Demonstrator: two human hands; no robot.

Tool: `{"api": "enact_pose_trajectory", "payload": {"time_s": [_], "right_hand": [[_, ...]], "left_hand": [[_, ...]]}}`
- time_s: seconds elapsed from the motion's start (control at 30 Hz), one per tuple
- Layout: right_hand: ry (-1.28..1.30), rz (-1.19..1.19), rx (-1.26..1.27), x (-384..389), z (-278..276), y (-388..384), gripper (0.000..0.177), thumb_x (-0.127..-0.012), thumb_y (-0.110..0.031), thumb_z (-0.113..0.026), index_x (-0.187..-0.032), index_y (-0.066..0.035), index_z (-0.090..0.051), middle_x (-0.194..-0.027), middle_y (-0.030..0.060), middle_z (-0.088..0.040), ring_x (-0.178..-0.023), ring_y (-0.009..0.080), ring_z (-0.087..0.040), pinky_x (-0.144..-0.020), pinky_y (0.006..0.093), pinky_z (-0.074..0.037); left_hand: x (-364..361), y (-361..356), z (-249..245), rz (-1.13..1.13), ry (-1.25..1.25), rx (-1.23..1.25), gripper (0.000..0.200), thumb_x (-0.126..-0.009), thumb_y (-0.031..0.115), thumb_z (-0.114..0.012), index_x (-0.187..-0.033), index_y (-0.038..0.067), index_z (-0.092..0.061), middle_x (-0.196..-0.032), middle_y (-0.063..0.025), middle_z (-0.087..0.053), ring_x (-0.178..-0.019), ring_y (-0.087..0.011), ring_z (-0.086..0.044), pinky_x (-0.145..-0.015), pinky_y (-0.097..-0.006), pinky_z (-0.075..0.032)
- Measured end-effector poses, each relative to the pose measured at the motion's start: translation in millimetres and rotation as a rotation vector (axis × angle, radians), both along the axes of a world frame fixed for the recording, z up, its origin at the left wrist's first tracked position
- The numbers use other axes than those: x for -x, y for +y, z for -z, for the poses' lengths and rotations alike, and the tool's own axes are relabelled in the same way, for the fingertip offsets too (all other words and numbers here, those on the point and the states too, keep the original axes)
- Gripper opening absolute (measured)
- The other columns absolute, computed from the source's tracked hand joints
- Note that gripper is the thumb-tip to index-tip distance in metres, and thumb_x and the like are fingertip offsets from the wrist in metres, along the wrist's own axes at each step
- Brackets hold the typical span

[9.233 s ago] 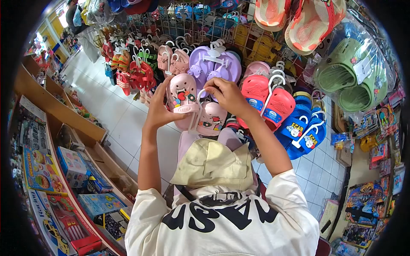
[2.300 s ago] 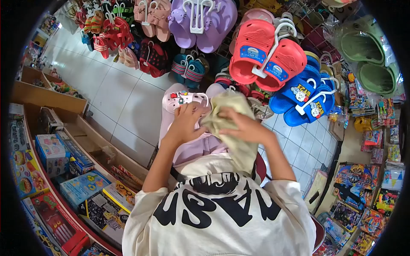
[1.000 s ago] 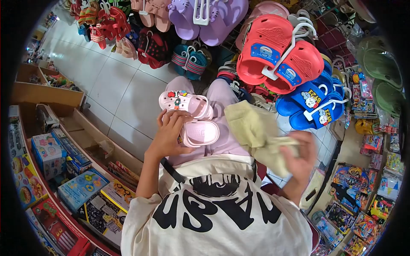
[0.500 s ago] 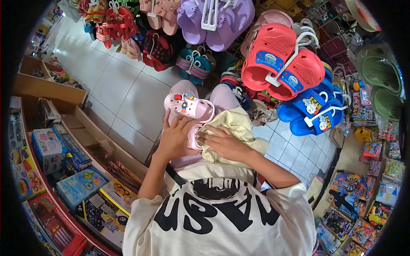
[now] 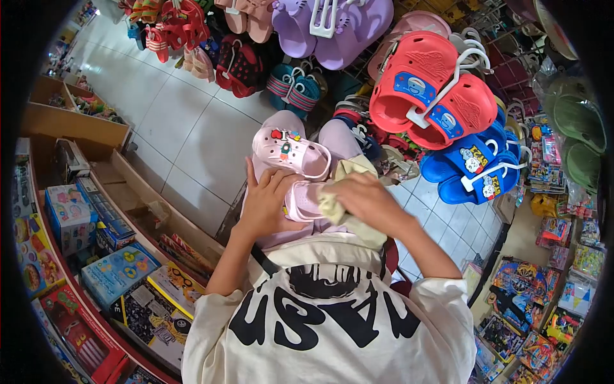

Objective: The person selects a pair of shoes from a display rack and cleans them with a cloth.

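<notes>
Two pale pink clogs lie on my lap. The far pink clog [image 5: 300, 155] carries small charms on its toe, in red, black and other colours. Closer to me, the near pink clog [image 5: 302, 200] is held by my left hand [image 5: 268, 200], its fingers over the toe end and its thumb along the near side. My right hand [image 5: 369, 201], slightly blurred, grips a bunched pale yellow cloth [image 5: 334, 208] against the open heel end of that clog. Part of the cloth hangs over my right thigh.
Red clogs [image 5: 409, 80] and blue slippers [image 5: 476, 166] hang at the right front. Purple sandals [image 5: 342, 32] hang straight ahead. Boxed toys [image 5: 118, 272] fill a shelf on my left. Packaged toys [image 5: 524, 288] hang at the right. White floor tiles [image 5: 185, 121] lie beyond.
The cloth, spread under my flat right hand before, is now bunched in its grip. My right hand has lifted and shifted right, baring more of the near clog.
</notes>
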State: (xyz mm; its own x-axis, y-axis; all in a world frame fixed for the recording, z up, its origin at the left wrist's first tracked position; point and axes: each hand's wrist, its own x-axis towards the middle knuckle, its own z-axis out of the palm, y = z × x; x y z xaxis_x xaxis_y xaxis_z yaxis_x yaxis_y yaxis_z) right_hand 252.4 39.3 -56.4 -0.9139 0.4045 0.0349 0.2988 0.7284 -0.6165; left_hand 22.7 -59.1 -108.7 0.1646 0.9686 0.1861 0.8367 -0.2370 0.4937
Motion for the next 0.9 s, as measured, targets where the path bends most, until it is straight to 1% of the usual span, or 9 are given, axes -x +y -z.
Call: {"api": "enact_pose_trajectory", "payload": {"time_s": [0.07, 0.17, 0.3, 0.5, 0.6, 0.73, 0.77, 0.8, 0.9], "right_hand": [[0.133, -0.019, -0.231, 11, 41, -27, 0.036, -0.077, -0.01, -0.055, -0.112, -0.007, -0.06, -0.118, 0.0067, -0.058, -0.109, 0.0242, -0.052, -0.097, 0.0408, -0.036], [-0.009, -0.041, -0.191, 16, 57, -40, 0.03, -0.076, -0.009, -0.055, -0.105, -0.003, -0.062, -0.116, 0.0072, -0.057, -0.111, 0.0234, -0.049, -0.096, 0.038, -0.041], [-0.14, -0.02, -0.142, 5, 44, -38, 0.026, -0.071, -0.004, -0.057, -0.096, -0.002, -0.063, -0.105, 0.0075, -0.058, -0.104, 0.024, -0.052, -0.086, 0.0324, -0.049], [-0.424, -0.016, -0.011, 8, -4, -17, 0.027, -0.069, 0.004, -0.057, -0.095, 0.002, -0.064, -0.099, 0.0142, -0.06, -0.1, 0.0306, -0.055, -0.085, 0.0368, -0.049], [-0.241, 0.232, 0.009, -1, -19, -3, 0.036, -0.067, 0.006, -0.058, -0.102, 0.0, -0.065, -0.101, 0.0154, -0.059, -0.099, 0.0304, -0.054, -0.086, 0.0364, -0.047], [0.064, 0.158, 0.05, 4, 6, -16, 0.033, -0.072, 0.003, -0.056, -0.105, 0.001, -0.062, -0.103, 0.0155, -0.059, -0.101, 0.0317, -0.053, -0.09, 0.0376, -0.044], [0.049, 0.149, 0.097, 8, 26, -28, 0.032, -0.073, 0.003, -0.056, -0.105, 0.001, -0.061, -0.107, 0.0147, -0.058, -0.104, 0.031, -0.051, -0.092, 0.0374, -0.043], [-0.004, 0.177, -0.083, 8, 56, -42, 0.033, -0.073, 0.004, -0.055, -0.106, 0.001, -0.061, -0.109, 0.0146, -0.057, -0.106, 0.0315, -0.05, -0.092, 0.0374, -0.043], [0.061, 0.276, -0.011, 6, 53, -41, 0.033, -0.073, 0.006, -0.055, -0.104, 0.0, -0.063, -0.107, 0.0149, -0.058, -0.103, 0.0323, -0.052, -0.09, 0.0388, -0.044]], "left_hand": [[-5, 1, 3, -0.008, 0.024, -0.01, 0.082, -0.049, 0.052, -0.078, -0.117, 0.012, -0.055, -0.109, -0.0031, -0.054, -0.11, -0.0253, -0.05, -0.107, -0.0701, 0.0], [-14, -3, 5, -0.026, 0.087, 0.022, 0.079, -0.05, 0.052, -0.076, -0.115, 0.012, -0.056, -0.108, -0.0021, -0.054, -0.11, -0.023, -0.05, -0.104, -0.0734, 0.002], [-19, -3, 5, -0.015, 0.057, -0.023, 0.08, -0.049, 0.051, -0.076, -0.115, 0.011, -0.056, -0.108, -0.0024, -0.054, -0.112, -0.0225, -0.05, -0.104, -0.0733, 0.005], [-20, -2, 2, -0.03, 0.017, 0.02, 0.083, -0.049, 0.056, -0.077, -0.119, 0.016, -0.055, -0.114, -0.0023, -0.056, -0.114, -0.0254, -0.049, -0.105, -0.0711, 0.006], [-13, -4, 2, -0.06, 0.003, 0.012, 0.083, -0.048, 0.053, -0.078, -0.119, 0.015, -0.055, -0.115, -0.0027, -0.056, -0.114, -0.026, -0.049, -0.106, -0.0704, 0.005], [-14, 0, 2, -0.034, -0.015, -0.014, 0.083, -0.048, 0.049, -0.079, -0.119, 0.013, -0.056, -0.111, -0.0035, -0.055, -0.112, -0.0258, -0.049, -0.106, -0.0709, 0.004], [-14, 2, 2, -0.029, -0.009, -0.013, 0.083, -0.048, 0.048, -0.079, -0.118, 0.012, -0.055, -0.111, -0.0036, -0.055, -0.112, -0.0259, -0.05, -0.106, -0.071, 0.003], [-14, 4, 2, -0.025, -0.001, -0.015, 0.083, -0.047, 0.048, -0.079, -0.118, 0.012, -0.055, -0.111, -0.0037, -0.055, -0.111, -0.026, -0.05, -0.106, -0.071, 0.003], [-16, 12, -1, 0.017, 0.011, -0.038, 0.084, -0.046, 0.047, -0.08, -0.117, 0.01, -0.055, -0.112, -0.0044, -0.055, -0.111, -0.0262, -0.05, -0.106, -0.0714, 0.002]]}}
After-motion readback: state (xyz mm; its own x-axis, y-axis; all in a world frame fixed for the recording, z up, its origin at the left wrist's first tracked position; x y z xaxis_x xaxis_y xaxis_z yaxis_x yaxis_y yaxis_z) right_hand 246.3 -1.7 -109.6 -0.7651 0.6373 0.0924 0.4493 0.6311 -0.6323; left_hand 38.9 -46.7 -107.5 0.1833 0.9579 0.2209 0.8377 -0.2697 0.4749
